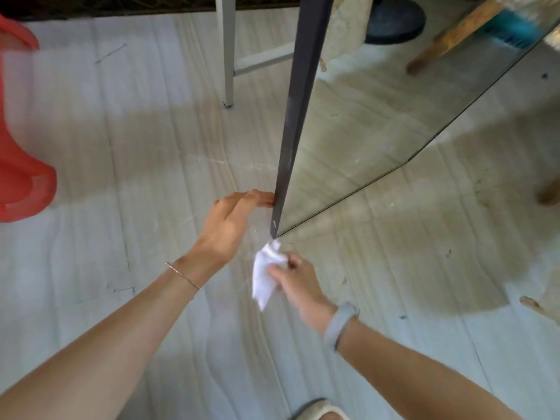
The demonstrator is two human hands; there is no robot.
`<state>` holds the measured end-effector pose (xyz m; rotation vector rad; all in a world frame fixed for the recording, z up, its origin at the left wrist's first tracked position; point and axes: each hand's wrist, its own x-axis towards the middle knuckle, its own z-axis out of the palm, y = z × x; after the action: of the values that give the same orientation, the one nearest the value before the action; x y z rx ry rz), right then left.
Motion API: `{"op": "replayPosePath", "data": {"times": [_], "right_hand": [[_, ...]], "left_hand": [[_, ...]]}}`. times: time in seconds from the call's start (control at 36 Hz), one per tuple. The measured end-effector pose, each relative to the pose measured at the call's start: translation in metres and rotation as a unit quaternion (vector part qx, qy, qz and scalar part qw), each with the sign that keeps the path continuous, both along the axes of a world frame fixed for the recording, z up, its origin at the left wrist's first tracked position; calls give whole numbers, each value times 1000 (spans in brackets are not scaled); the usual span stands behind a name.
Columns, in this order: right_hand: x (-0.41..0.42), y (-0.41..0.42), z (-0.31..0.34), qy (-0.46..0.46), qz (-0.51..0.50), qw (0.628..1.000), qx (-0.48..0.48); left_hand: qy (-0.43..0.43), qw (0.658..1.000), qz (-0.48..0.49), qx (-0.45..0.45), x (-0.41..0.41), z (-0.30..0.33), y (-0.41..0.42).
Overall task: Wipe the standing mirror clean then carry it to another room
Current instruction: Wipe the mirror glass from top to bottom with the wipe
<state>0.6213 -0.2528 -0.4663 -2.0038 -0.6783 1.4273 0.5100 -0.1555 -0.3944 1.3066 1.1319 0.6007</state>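
Observation:
The standing mirror (357,122) rests on the pale tiled floor, its glass facing right and its dark side edge (298,101) running up the middle of the view. My left hand (233,219) rests its fingertips against that dark edge near the bottom. My right hand (298,280) grips a crumpled white cloth (266,274), whose tip sits just below the mirror's lower corner. The glass reflects the floor and furniture.
A red plastic stool (21,147) stands at the left edge. A white metal frame leg (228,56) stands behind the mirror. Wooden furniture legs (548,195) are at the right. My slippered foot (318,410) shows at the bottom.

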Motion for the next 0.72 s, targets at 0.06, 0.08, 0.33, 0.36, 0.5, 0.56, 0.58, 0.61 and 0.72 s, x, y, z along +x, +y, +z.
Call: {"op": "replayPosePath", "data": {"times": [0.06,0.08,0.33,0.36,0.5,0.56,0.58,0.61,0.72], "right_hand": [[-13,-21,21,-76,116,985,98],[-12,-26,27,-131,164,966,150],[9,32,152,-423,140,656,609],[7,38,170,-432,120,627,638],[0,66,187,-516,98,592,611],[-4,59,166,-538,159,632,535],[-6,53,153,-526,196,684,466],[-7,46,141,-513,243,721,397],[2,20,78,-508,376,752,188]], "left_hand": [[6,999,-27,-41,-2,5,8],[10,998,-47,-50,-3,9,12],[4,993,-95,-63,-13,51,41],[-2,996,-74,-43,-17,52,43],[-13,997,-62,-46,-32,62,53],[-11,996,-55,-68,-34,67,54],[-8,996,-60,-66,-34,69,53],[-5,996,-70,-60,-34,71,52],[1,994,-98,-55,-35,75,47]]}}
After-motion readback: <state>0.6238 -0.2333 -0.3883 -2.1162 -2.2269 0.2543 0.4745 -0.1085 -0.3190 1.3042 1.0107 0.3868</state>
